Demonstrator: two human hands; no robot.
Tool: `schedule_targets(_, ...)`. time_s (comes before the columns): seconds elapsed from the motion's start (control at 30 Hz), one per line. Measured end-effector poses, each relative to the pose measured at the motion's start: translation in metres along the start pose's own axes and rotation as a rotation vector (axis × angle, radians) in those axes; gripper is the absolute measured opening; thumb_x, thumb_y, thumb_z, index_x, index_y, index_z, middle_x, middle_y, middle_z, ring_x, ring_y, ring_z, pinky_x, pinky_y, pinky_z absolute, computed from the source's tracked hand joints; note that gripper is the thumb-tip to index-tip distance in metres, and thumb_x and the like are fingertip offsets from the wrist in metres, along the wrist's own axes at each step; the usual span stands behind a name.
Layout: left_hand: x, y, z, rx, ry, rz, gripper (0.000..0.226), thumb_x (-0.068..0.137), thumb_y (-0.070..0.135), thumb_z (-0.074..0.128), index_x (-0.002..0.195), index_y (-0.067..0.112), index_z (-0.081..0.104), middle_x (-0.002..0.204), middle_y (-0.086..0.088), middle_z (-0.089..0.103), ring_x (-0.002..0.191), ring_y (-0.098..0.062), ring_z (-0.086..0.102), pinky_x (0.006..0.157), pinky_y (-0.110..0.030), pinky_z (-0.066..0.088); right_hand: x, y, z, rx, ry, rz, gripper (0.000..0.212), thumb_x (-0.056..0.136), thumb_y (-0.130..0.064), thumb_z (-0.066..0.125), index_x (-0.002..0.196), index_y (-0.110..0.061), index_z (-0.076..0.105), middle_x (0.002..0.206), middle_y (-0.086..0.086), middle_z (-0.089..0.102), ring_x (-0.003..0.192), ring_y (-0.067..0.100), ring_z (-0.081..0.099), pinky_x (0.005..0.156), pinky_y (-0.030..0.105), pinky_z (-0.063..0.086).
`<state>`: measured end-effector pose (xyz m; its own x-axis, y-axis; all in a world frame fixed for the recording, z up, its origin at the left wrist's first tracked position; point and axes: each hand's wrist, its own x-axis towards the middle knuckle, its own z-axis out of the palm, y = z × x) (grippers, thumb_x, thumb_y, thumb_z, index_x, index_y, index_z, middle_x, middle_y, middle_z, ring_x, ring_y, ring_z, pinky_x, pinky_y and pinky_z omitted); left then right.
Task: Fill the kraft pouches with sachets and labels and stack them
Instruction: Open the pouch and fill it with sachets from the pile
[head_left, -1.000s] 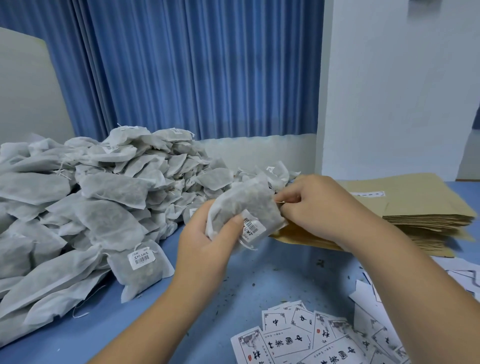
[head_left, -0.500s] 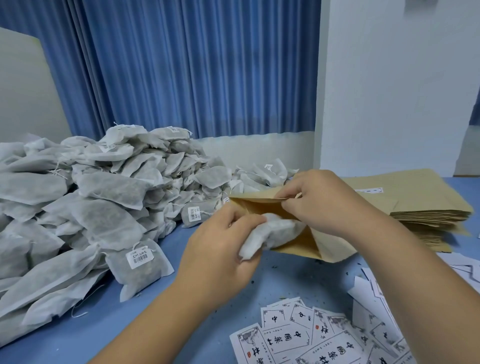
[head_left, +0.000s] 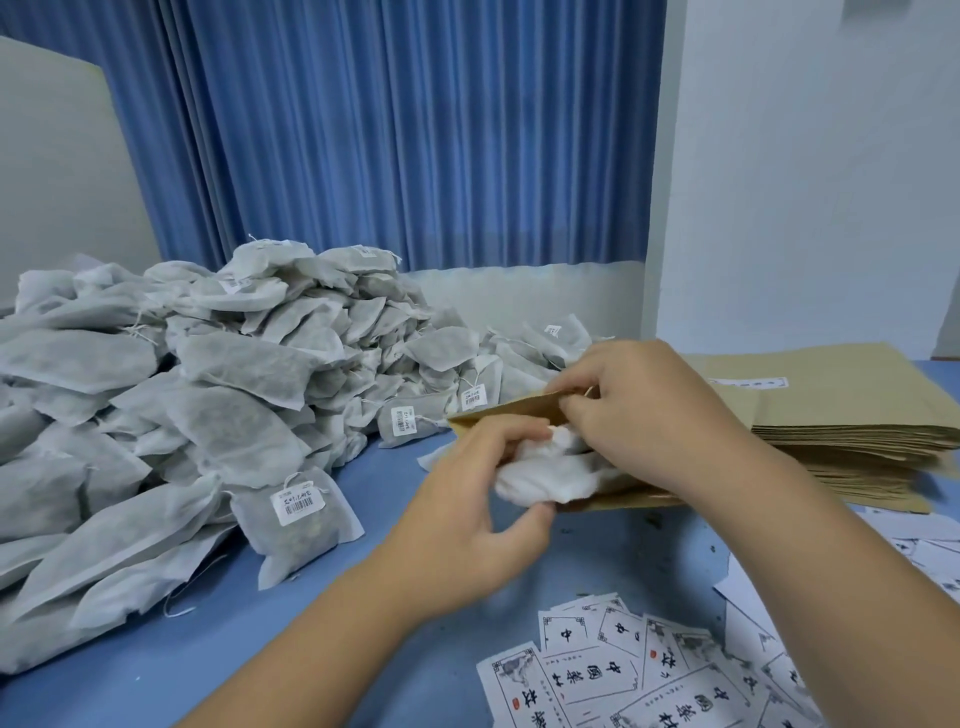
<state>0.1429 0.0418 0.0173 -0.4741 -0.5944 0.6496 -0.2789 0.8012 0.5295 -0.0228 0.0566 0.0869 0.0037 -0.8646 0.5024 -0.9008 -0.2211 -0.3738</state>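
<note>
Left hand (head_left: 467, 525), head view: fingers and thumb are curled round a white sachet (head_left: 545, 475), pinching its trailing end and driving it toward three o'clock into the mouth of a kraft pouch (head_left: 509, 410). Right hand (head_left: 639, 410), at about two o'clock from the left, pinches the pouch's upper lip between thumb and bent fingers and lifts it so that the mouth gapes; the lower side lies on or close to the blue table (head_left: 395, 483). Change over the last second: the sachet was first held clear of the pouch with its barcode tag showing, then met the opening, and now sits partly inside, the tag no longer visible and only the crumpled end protruding. On this reading the sachet step for this pouch is nearly complete; a label has yet to go in, and the pouch has yet to be stacked. Pose: both forearms enter from six o'clock and converge just right of centre, the left wrist bent inward, the right wrist arched over the pouch with the back of the hand uppermost. Supplies: heap of sachets (head_left: 234, 389) at nine o'clock, flat stack of kraft pouches (head_left: 841, 410) at three o'clock just behind the right hand, loose printed labels (head_left: 592, 675) at five o'clock, none held by either hand.
</note>
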Motion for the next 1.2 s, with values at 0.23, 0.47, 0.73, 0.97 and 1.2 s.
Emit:
schedule_targets(0.23,0.006,0.004,-0.005,0.473,0.242,0.09,0.02,0.079,0.023,0.059,0.086,0.016,0.076,0.077,0.001,0.05,0.069,-0.021,0.052,0.055,-0.036,0.047,-0.004,-0.01,0.002,-0.115,0.052,-0.117,0.024,0.081,-0.018,0.05,0.083,-0.026,0.073,0.085,-0.006,0.062,0.082,0.02,0.057,0.068,0.037,0.051)
schedule_targets(0.47,0.006,0.001,0.009,0.568,0.061,0.021,0.01,0.076,0.007,0.055,0.076,0.002,0.064,0.083,-0.01,0.053,0.067,-0.033,0.052,0.048,-0.035,0.043,-0.009,-0.023,0.014,-0.228,0.036,-0.21,0.026,0.089,-0.025,0.046,0.091,-0.029,0.072,0.09,-0.008,0.054,0.084,0.018,0.053,0.068,0.034,0.047)
schedule_targets(0.73,0.008,-0.014,0.023,0.388,-0.089,0.187,0.022,0.084,-0.006,0.051,0.102,-0.001,0.062,0.099,-0.015,0.061,0.092,-0.034,0.055,0.081,-0.044,0.045,-0.004,-0.003,0.016,-0.248,0.022,-0.097,0.023,0.09,-0.026,0.051,0.092,-0.029,0.073,0.095,-0.01,0.056,0.093,0.016,0.053,0.074,0.037,0.048)
schedule_targets(0.97,0.006,-0.049,0.0,0.181,0.38,-0.076,0.019,0.081,0.004,0.046,0.084,0.012,0.063,0.085,0.01,0.056,0.08,0.0,0.05,0.073,-0.015,0.038,-0.001,0.009,0.008,-0.242,0.105,0.032,0.026,0.093,-0.024,0.05,0.089,-0.036,0.073,0.095,-0.013,0.055,0.091,0.017,0.053,0.069,0.034,0.046)
schedule_targets(1.2,0.004,-0.115,-0.002,0.515,-0.055,-0.573,0.046,0.089,0.026,0.052,0.134,0.02,0.043,0.139,-0.005,0.033,0.113,-0.027,0.05,0.097,-0.039,0.043,-0.001,0.004,0.012,-0.251,0.076,0.041,0.026,0.091,-0.024,0.048,0.086,-0.034,0.072,0.095,-0.014,0.054,0.089,0.014,0.051,0.068,0.032,0.047)
